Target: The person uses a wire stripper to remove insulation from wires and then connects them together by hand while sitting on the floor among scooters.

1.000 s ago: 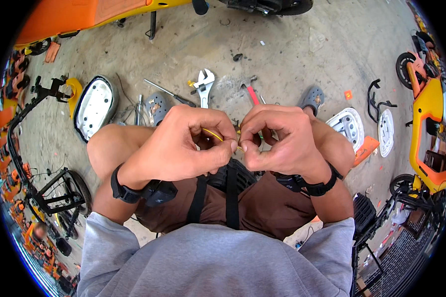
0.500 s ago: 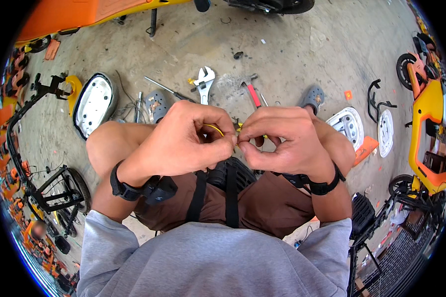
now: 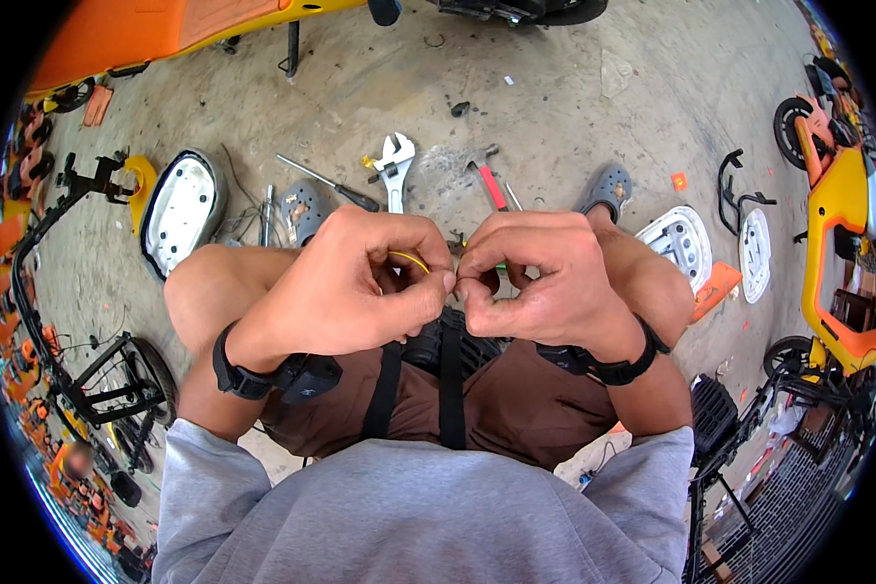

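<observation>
Hands barely moved since half a second ago: left hand (image 3: 346, 287) has a tight pinch grip on yellow wire (image 3: 411, 260); right hand (image 3: 550, 268) is pinched too, can't tell on what.

Between left hand (image 3: 360, 287) and right hand (image 3: 550, 277), close-set fingertips (image 3: 447, 281) bar passage; yellow wire (image 3: 413, 258) crosses left hand's finger loop. Just beyond, screwdriver (image 3: 331, 183), adjustable wrench (image 3: 394, 172), red-handled hammer (image 3: 489, 180) obstruct; narrow gap between last two. Widest room farther out: concrete floor (image 3: 360, 88) short of yellow-orange bodywork (image 3: 185, 27), dark lump (image 3: 460, 109) in way. Left side hemmed by left knee (image 3: 204, 277), white-lined shell (image 3: 178, 209); right side by right knee (image 3: 660, 292), white panel (image 3: 684, 243), orange piece (image 3: 715, 289).
</observation>
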Available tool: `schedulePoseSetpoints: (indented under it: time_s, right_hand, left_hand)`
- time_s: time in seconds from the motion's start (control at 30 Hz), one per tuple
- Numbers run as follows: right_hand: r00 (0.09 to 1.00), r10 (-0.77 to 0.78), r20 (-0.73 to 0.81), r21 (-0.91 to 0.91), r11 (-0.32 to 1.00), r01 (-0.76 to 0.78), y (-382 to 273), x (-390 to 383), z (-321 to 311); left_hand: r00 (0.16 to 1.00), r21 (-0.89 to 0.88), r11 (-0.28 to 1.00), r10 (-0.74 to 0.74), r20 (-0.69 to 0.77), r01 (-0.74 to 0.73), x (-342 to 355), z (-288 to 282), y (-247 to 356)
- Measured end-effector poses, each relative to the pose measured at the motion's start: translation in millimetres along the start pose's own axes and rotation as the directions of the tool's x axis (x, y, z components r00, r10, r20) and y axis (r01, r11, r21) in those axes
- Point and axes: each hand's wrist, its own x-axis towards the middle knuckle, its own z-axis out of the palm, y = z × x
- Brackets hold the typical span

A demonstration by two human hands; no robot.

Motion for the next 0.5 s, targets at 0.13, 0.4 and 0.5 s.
schedulePoseSetpoints:
  time_s: [0.13, 0.4, 0.5]
  right_hand:
    - [0.998, 0.052, -0.022, 0.046, 0.998, -0.051, 1.8, -1.9, 3.0]
    - [0.971, 0.236, -0.042, 0.171, 0.959, -0.226, 0.5, -4.4, 5.7]
    - [0.944, 0.326, -0.044, 0.251, 0.919, -0.305, -1.4, -4.1, 4.9]
  left_hand:
    - [0.994, 0.07, 0.993, 0.098, -0.045, -0.095, -0.5, 1.0, -2.5]
    - [0.939, 0.299, 0.901, 0.341, -0.045, -0.313, 1.6, 1.3, -6.7]
    - [0.897, 0.354, 0.85, 0.438, -0.062, -0.39, 1.0, 2.6, -6.5]
